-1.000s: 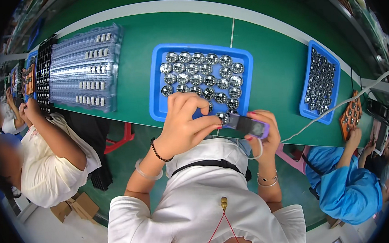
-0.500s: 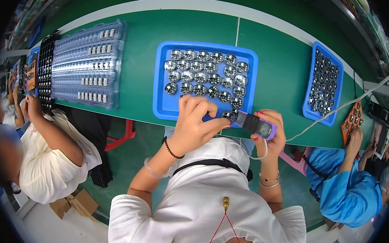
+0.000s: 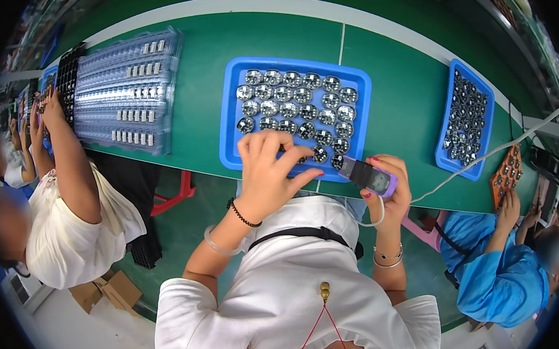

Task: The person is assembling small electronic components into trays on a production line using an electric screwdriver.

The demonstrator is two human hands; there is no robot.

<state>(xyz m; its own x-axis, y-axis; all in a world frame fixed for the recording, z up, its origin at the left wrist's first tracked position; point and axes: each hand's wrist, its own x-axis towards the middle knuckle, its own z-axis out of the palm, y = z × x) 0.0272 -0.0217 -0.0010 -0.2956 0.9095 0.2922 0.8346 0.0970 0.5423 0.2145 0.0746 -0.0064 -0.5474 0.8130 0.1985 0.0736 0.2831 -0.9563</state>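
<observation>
Rows of small mirrored balls (image 3: 302, 96) lie in a blue tray (image 3: 227, 107) in front of me. My left hand (image 3: 270, 172) hangs over the tray's near edge, its thumb and index finger apart. Mirrored balls show beneath those fingers; the other fingertips curl over the near row, partly hiding what they touch. In my right hand (image 3: 390, 184) is a purple handheld device (image 3: 372, 178) with a small display and a dark front end. That end lies over the tray's near right corner, close to a mirrored ball. A pale cord loop hangs below the device.
Clear plastic trays (image 3: 121, 98) with small silver pieces lie at the left, beside a black rack (image 3: 68, 98). At the right stand another blue tray (image 3: 443, 155) of small dark pieces and an orange board (image 3: 505, 173). A grey cable (image 3: 483, 159) crosses there. Co-workers sit on both sides.
My left hand has moved slightly left, its thumb and index finger parting and leaving the ball by the device. The device has barely moved. The left co-worker's arm has reached farther forward.
</observation>
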